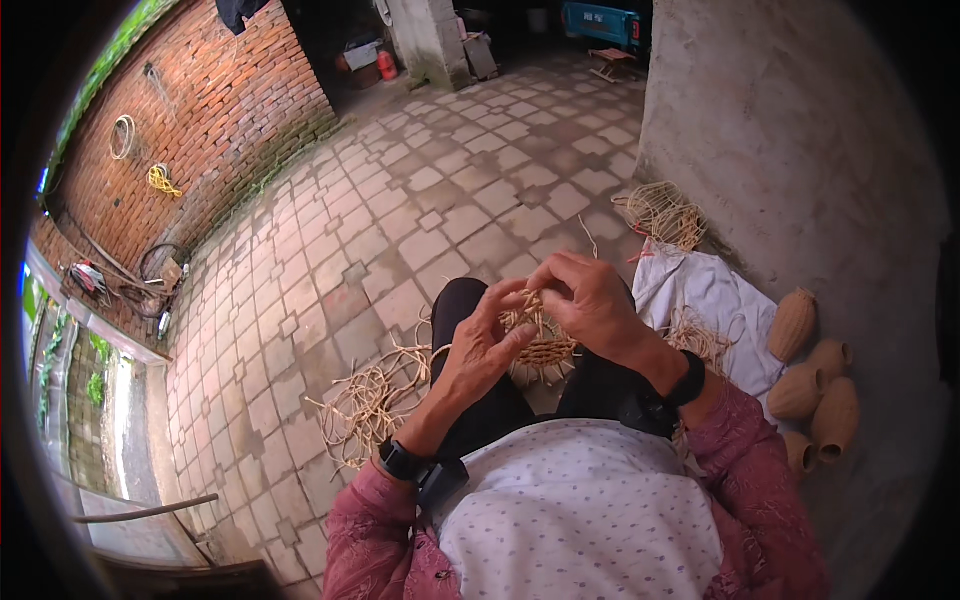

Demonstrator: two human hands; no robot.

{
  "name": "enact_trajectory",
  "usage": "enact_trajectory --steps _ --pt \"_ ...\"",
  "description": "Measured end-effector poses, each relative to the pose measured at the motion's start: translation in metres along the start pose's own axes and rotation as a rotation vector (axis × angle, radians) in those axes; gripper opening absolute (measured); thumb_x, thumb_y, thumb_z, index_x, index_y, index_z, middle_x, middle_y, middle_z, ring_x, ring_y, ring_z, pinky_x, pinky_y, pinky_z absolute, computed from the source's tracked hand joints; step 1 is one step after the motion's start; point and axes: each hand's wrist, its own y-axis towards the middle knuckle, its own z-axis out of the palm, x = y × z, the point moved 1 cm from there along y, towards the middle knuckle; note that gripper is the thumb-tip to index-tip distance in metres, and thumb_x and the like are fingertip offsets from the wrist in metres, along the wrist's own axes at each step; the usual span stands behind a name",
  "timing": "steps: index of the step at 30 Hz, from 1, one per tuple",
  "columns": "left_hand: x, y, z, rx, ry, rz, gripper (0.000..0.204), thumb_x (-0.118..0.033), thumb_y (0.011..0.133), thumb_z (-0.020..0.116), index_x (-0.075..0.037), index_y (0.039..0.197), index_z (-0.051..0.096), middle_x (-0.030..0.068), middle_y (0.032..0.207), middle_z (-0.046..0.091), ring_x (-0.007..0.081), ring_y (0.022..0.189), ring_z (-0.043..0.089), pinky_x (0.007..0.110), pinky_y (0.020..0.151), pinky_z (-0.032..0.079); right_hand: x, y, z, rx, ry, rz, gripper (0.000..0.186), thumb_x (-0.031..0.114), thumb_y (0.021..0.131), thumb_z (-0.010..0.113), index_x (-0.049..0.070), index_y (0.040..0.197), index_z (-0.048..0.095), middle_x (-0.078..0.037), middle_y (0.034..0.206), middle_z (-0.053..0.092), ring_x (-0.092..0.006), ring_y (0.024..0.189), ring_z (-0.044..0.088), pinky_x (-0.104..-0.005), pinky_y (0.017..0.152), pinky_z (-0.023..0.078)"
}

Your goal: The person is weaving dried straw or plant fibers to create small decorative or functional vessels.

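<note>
Between my knees rests a partly woven straw basket point(546, 354), its tan cords coiled in rounds with loose strands at the top. My left hand point(482, 338) is at its left upper edge, fingers bent around the strands, with the thumb across the weave. From the right, my right hand point(592, 308) curls over the far rim and pinches a strand between thumb and fingers. The fingertips of both hands nearly meet there, and the strands partly hide behind them. One thin cord end sticks up beyond my right hand.
Loose straw cord point(372, 408) lies tangled on the paving by my left leg. To the right are a white sack point(700, 290), a second bundle of cord point(664, 214) and several woven vessels point(836, 412) along a concrete wall point(790, 130). A brick wall point(215, 105) stands far left.
</note>
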Motion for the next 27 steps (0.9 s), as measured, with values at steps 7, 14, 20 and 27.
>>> enact_trajectory --steps 7,14,20,27 --pt "0.016 -0.019 -0.01 -0.097 -0.077 -0.154 0.024 -0.02 0.094 0.065 -0.004 0.111 0.06 0.0021 0.087 0.067 0.0084 0.077 0.059 0.024 0.064 0.048 -0.023 -0.025 0.022 0.046 0.214 0.229 0.014 -0.002 0.08 0.066 0.002 0.092 0.06 -0.012 0.084 0.06 -0.0291 0.074 0.062 -0.0346 0.067 0.05" --pt "0.014 -0.021 -0.008 -0.151 0.151 -0.115 0.014 -0.012 0.093 0.064 -0.003 0.104 0.063 0.0057 0.087 0.068 0.0118 0.072 0.063 0.028 0.06 0.052 -0.028 -0.034 0.036 0.04 -0.181 -0.063 0.015 0.003 0.077 0.07 0.005 0.088 0.061 -0.012 0.088 0.057 -0.033 0.08 0.061 -0.0414 0.07 0.05" --pt "0.015 -0.002 0.008 -0.142 0.652 0.296 0.019 -0.004 0.086 0.065 -0.005 0.105 0.066 0.0141 0.085 0.069 0.0284 0.071 0.068 0.036 0.063 0.054 -0.035 -0.042 0.021 0.029 -0.135 0.02 0.012 0.006 0.078 0.07 0.006 0.087 0.063 -0.012 0.083 0.059 -0.0336 0.079 0.063 -0.0435 0.069 0.051" --pt "0.027 0.009 0.025 -0.096 0.772 0.167 0.041 0.0 0.084 0.062 -0.008 0.124 0.058 0.0139 0.084 0.072 0.0337 0.076 0.071 0.04 0.068 0.055 -0.031 -0.045 0.025 0.175 -0.387 0.137 0.011 0.014 0.08 0.067 0.008 0.088 0.064 -0.013 0.085 0.065 -0.0347 0.08 0.066 -0.0456 0.068 0.053"
